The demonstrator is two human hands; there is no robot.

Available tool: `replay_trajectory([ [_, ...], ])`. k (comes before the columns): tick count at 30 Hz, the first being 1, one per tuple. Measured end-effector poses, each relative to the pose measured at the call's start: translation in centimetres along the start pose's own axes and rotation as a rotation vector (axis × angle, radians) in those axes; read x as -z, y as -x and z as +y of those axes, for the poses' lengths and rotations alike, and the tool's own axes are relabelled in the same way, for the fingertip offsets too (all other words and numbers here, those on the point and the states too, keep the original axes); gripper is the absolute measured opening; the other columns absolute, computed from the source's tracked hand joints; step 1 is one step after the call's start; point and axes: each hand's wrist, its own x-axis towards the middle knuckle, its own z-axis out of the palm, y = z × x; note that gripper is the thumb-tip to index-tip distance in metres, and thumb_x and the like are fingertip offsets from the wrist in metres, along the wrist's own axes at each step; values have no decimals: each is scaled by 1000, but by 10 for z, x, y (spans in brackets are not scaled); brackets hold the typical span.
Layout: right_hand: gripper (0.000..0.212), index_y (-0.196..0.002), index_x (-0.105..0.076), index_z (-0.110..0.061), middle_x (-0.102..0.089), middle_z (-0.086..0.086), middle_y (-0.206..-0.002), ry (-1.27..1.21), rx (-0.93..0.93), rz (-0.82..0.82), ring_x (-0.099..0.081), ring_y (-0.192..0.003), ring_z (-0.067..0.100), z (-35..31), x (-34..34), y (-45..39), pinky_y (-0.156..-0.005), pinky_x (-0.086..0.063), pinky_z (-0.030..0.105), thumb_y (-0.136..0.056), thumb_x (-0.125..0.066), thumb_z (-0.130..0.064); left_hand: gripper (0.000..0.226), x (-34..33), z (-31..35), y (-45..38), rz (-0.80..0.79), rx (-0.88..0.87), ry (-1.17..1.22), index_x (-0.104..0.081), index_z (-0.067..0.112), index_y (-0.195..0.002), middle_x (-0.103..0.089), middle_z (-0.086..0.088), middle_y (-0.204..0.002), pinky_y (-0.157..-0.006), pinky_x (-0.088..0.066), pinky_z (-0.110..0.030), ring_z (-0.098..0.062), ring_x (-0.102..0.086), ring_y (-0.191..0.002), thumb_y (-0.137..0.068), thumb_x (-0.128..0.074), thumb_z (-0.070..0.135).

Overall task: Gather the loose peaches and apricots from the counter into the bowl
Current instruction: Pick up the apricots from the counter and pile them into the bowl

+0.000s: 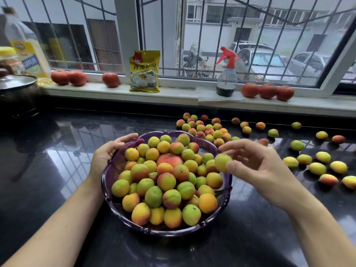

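— What do you have at the far left?

— I see a dark pot with a glass lid (16, 81) at the counter's edge, and behind it a bottle of cooking oil (27, 49) on the window sill (179, 93). Three tomatoes (77, 78) sit along the sill there.

— And the left hand?

— My view shows the left hand (107, 153) on the rim of the purple bowl (107, 174), thumb curled over the edge by the fruit, fingers wrapped along the outside wall. It grips the bowl.

— What is in the bowl?

— It is heaped with apricots (166, 182), yellow, green and red-blushed, with one larger peach (170, 159) near the middle of the pile.

— Behind it?

— A yellow packet (144, 71) stands on the sill, then a spray bottle with a red trigger (227, 74).

— The right hand?

— The right hand (256, 166) hovers over the bowl's right rim, blurred. Its fingers are spread and only loosely bent; a greenish-yellow apricot (222, 162) sits at the thumb and fingertips. I cannot tell whether it is pinched or already free.

— Further right?

— Loose apricots (204, 130) cluster on the black counter (57, 170) just behind the bowl, and more of the loose fruit (317, 168) lies scattered well apart toward the right edge. Three more tomatoes (267, 91) rest on the sill above.
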Motion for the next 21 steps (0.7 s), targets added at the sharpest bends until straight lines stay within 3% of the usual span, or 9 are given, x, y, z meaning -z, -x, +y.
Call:
replay_trajectory([
  [2,32,-109,-72,-37,-71,-7,-110,167,7,-90,-65,-111,14,-1,-1,2,-95,-51,23,-82,-76,-53,57,0,0,0,1,1,0,-65,3,-131,-74,-22,-113,-74,-66,-43,-31,-76,-92,-78,-50,20],
  [6,22,-100,-72,-39,-61,-19,-107,316,-12,-177,-59,-110,6,-6,-7,5,-93,-44,15,-80,-80,-41,58,0,0,-1,10,1,1,-65,3,-132,-74,-22,-114,-77,-66,-44,-31,-76,-92,-78,-51,20],
  [9,16,-96,-70,-38,-63,-16,-103,390,33,-179,-55,-111,12,-5,-8,4,-92,-45,21,-84,-79,-36,57,-1,0,0,3,3,-2,-65,3,-130,-74,-22,-112,-77,-65,-44,-31,-76,-91,-78,-51,20],
  [14,15,-93,-66,-42,-65,-13,-102,465,78,-188,-54,-111,15,-5,-4,6,-91,-46,29,-81,-66,-51,58,-1,1,0,4,6,-7,-65,4,-131,-74,-21,-111,-77,-64,-43,-30,-76,-90,-77,-50,20],
  [16,17,-96,-66,-42,-64,-13,-104,475,76,-193,-54,-112,14,-3,-4,6,-92,-47,32,-81,-66,-50,58,-1,1,0,3,8,-2,-66,4,-130,-74,-21,-111,-78,-64,-43,-30,-76,-90,-77,-50,20],
  [21,34,-119,-68,-45,-57,-25,-121,486,36,-252,-45,-127,6,-3,-5,6,-102,-40,23,-87,-76,-37,58,-1,1,0,2,1,-13,-66,4,-130,-73,-21,-112,-81,-63,-44,-31,-75,-92,-77,-51,20],
])
